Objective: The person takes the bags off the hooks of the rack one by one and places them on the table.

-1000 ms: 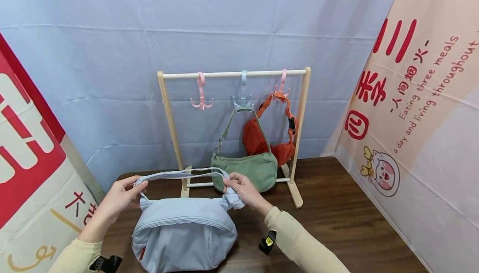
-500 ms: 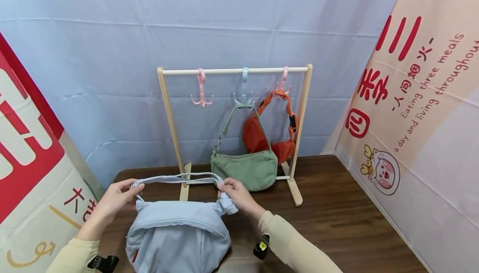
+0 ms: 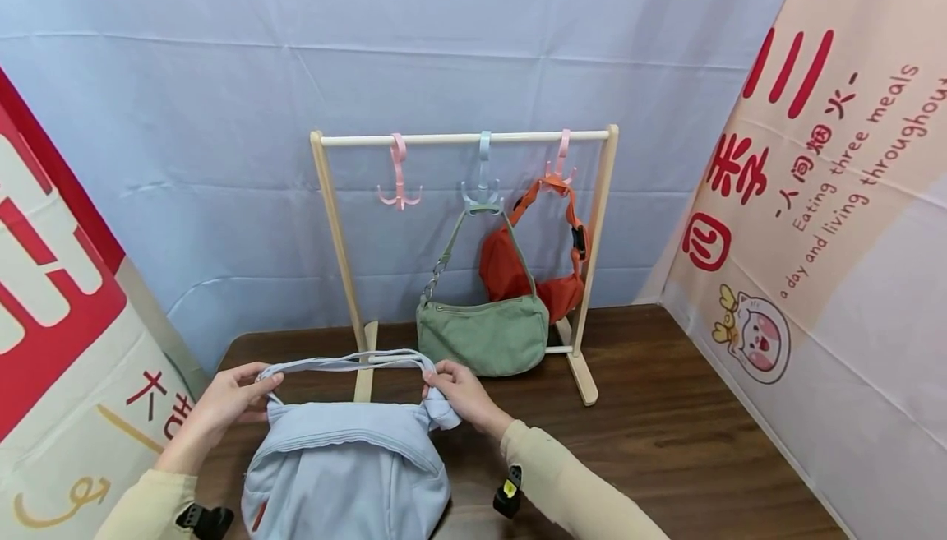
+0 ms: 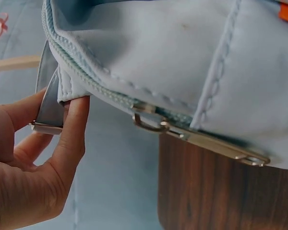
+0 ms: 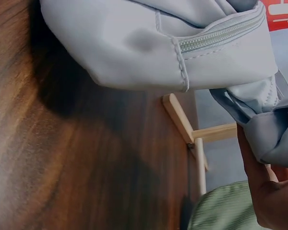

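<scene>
A light blue shoulder bag (image 3: 348, 474) is held up at the front of the table, its zipped flap facing up. My left hand (image 3: 225, 408) pinches the left end of its strap (image 3: 333, 365). In the left wrist view, the left hand's fingers (image 4: 77, 129) are around the strap beside a metal slider (image 4: 47, 128). My right hand (image 3: 466, 399) grips the strap's right end, just by a knot (image 3: 441, 410). From the right wrist view, that hand (image 5: 273, 196) is partly hidden behind the knotted fabric. Between both hands, the strap arches loosely above the bag.
Behind the bag stands a wooden rack (image 3: 330, 228). A pink hook (image 3: 399, 182) hangs at its left with nothing on it. A blue hook (image 3: 484, 182) carries a green bag (image 3: 484, 334); a pink hook (image 3: 562, 158) carries an orange bag (image 3: 510, 265). Dark wooden table (image 3: 666, 417).
Both hands still hold the strap. The blue bag has come lower and a little to the left, and the right hand has shifted leftward with it.
</scene>
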`<state>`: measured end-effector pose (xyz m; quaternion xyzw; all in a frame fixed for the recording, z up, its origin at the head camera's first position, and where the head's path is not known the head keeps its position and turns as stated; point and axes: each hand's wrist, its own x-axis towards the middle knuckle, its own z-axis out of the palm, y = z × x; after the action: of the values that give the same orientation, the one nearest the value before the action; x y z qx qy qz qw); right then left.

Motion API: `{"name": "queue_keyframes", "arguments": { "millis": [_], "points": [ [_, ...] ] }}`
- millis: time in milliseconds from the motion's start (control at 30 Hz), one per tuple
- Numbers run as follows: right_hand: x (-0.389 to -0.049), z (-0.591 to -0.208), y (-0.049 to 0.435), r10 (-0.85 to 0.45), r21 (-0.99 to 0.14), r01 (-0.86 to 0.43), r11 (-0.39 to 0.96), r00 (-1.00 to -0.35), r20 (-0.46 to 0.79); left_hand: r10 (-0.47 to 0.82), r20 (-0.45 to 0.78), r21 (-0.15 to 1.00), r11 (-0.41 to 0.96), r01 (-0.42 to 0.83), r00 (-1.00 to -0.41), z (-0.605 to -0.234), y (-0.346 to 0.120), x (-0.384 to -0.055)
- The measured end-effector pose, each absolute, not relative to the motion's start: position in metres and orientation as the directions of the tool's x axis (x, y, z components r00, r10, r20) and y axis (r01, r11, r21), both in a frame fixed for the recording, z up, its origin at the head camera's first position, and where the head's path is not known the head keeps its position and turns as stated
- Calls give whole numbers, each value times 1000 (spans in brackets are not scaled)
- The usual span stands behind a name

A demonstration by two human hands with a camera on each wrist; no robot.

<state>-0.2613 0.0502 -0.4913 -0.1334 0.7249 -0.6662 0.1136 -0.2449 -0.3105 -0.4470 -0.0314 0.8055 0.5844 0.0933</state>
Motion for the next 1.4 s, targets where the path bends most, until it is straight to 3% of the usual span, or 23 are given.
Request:
{"name": "queue_keyframes", "arguments": {
  "millis": [300,733,1233,1400],
  "points": [
    [-269,-508,46,-348,-997,-13,74,-937,-13,46,-205,929,322,-179,-978,-463,-314,-252],
    [-274,-525,42,-289,-981,19,192,-954,-75,59,-247,917,336,-214,-967,-481,-318,-261],
    [-278,-543,34,-308,-962,64,267,-940,-148,75,-299,908,329,-260,-951,-503,-327,-270],
    [-277,-548,32,-341,-967,126,222,-919,-198,81,-325,903,323,-284,-942,-509,-329,-269]
  ]
}}
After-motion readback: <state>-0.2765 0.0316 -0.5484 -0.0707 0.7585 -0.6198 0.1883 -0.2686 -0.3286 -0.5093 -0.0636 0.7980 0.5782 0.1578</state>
